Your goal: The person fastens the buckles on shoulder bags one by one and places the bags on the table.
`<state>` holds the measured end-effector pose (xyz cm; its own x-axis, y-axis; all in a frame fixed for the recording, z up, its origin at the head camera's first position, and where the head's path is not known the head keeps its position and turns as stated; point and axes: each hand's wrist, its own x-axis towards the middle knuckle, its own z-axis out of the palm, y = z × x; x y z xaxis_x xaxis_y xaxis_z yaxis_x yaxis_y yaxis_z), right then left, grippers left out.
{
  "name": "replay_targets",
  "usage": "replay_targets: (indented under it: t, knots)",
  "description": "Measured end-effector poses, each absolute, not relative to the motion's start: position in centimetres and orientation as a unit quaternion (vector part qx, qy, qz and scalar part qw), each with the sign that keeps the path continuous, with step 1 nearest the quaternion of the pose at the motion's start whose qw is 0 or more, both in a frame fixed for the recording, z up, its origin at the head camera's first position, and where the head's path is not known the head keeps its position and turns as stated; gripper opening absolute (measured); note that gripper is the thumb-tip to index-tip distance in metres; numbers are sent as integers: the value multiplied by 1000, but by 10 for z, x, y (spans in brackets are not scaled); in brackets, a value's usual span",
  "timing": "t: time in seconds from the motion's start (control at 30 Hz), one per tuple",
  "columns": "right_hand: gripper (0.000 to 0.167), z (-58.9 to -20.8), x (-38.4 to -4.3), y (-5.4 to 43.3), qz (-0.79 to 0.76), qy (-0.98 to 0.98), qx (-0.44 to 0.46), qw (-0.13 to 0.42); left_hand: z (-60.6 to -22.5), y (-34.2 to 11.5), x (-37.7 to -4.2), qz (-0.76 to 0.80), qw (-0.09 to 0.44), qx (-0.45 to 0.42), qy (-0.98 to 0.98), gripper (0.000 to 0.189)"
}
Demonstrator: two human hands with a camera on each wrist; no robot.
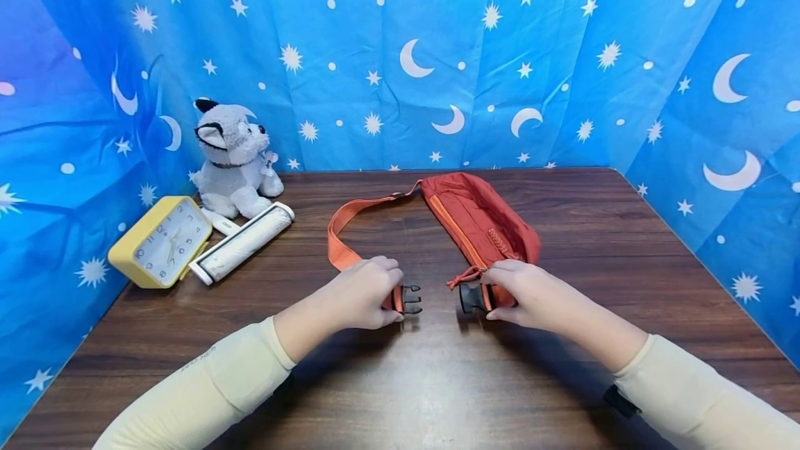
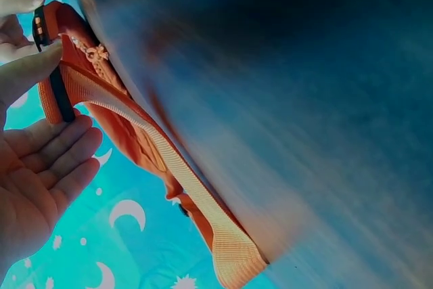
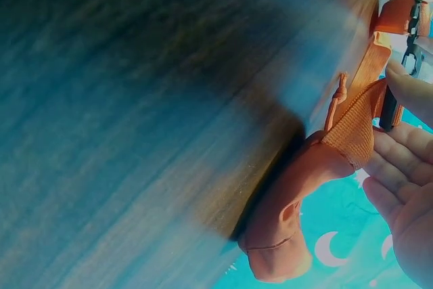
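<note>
A red waist bag (image 1: 478, 214) with an orange zip lies on the table, its orange strap (image 1: 344, 224) looping out to the left. My left hand (image 1: 365, 292) pinches the pronged half of a black buckle (image 1: 411, 299) at the strap's end. Facing it, my right hand (image 1: 531, 294) pinches the socket half (image 1: 470, 298) at the bag's near end. A gap separates the two halves. In the left wrist view, thumb and fingers hold the buckle's black bar (image 2: 59, 93). The right wrist view has the socket half (image 3: 390, 106) between thumb and fingers.
At the left stand a yellow alarm clock (image 1: 162, 242) and a grey and white plush dog (image 1: 234, 158). A white lint roller (image 1: 242, 243) lies in front of the dog. A blue curtain (image 1: 400, 54) with stars and moons hangs behind the wooden table (image 1: 400, 380).
</note>
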<state>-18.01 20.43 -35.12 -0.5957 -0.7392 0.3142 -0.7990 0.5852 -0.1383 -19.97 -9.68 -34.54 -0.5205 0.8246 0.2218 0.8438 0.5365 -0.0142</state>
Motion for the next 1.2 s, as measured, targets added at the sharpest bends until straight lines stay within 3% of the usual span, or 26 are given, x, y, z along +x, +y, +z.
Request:
replay_targets:
  t: [1.2]
  knots:
    - [41,-351,-183,191,136,-882,437,113,-344,-87,-198,-61,121,-498,-857,34]
